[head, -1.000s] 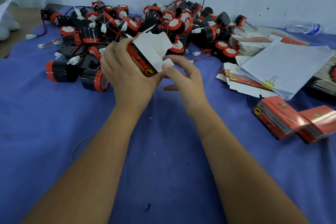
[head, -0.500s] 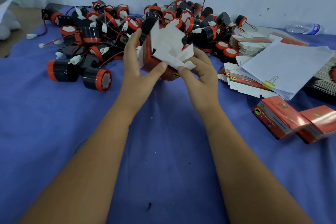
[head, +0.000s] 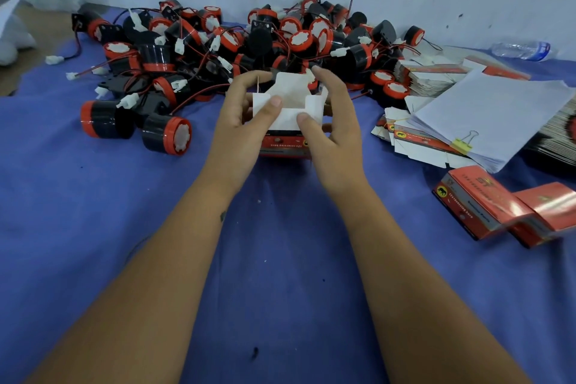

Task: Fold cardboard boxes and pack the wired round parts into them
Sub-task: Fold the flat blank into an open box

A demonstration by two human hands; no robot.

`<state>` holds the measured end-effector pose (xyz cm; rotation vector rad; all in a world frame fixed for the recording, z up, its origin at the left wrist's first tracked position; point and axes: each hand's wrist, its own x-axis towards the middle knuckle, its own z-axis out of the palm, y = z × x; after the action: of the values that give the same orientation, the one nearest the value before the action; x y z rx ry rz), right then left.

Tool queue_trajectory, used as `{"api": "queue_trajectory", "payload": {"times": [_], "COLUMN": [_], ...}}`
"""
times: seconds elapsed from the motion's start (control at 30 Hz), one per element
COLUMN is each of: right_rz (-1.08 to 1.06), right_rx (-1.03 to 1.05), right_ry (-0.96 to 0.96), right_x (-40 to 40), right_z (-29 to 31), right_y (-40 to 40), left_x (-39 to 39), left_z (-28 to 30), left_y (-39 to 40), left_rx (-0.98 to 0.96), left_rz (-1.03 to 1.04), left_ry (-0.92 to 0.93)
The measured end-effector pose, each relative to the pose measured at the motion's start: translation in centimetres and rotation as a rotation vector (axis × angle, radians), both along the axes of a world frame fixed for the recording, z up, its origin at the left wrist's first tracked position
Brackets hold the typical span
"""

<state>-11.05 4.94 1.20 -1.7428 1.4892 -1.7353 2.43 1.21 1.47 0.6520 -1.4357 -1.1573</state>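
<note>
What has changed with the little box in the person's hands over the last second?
The red cardboard box has been turned from tilted and held up to upright and lower, near the blue cloth, white flaps facing up. The left hand and right hand, both gripping it throughout, now press their thumbs on the flaps. The pile of wired round parts, the clipped papers and the finished boxes stayed put.

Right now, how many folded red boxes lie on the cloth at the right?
2: one closed red box at the right, the other touching its right side, partly cut by the frame edge. More may lie outside the view.
</note>
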Motion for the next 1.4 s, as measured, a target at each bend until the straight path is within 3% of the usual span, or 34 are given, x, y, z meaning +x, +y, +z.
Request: {"api": "queue_trajectory", "payload": {"times": [0.13,0.3,0.57,0.87,1.0,1.27,1.4], "right_rz": [0.076,0.072,0.147,0.291,0.278,0.204,0.269], "right_rx": [0.059,0.122,0.132,0.298,0.305,0.162,0.201], "right_ry": [-0.182,-0.377,-0.244,-0.729,-0.831,-0.656,-0.745], "right_x": [0.6,0.6,0.3,0.5,0.5,0.5,0.5], "right_z": [0.3,0.1,-0.9,0.2,0.1,0.5,0.5], "right_y": [-0.2,-0.7,-0.7,-1.4,-1.6,-0.9,-1.0], "left_x": [-0.7,-0.8,-1.2,-0.5,-0.3,-0.6,-0.6], "left_z": [-0.4,-0.6,-0.6,-0.2,-0.1,-0.4,-0.3], "left_y": [0.1,-0.2,-0.1,-0.5,-0.7,-0.9,-0.9], "left_rx": [0.026,0.054,0.164,0.309,0.334,0.371,0.396], "left_rz": [0.105,0.045,-0.173,-0.257,-0.277,-0.261,-0.244], "left_ry": [0.027,0.016,0.177,0.28,0.305,0.245,0.257]}}
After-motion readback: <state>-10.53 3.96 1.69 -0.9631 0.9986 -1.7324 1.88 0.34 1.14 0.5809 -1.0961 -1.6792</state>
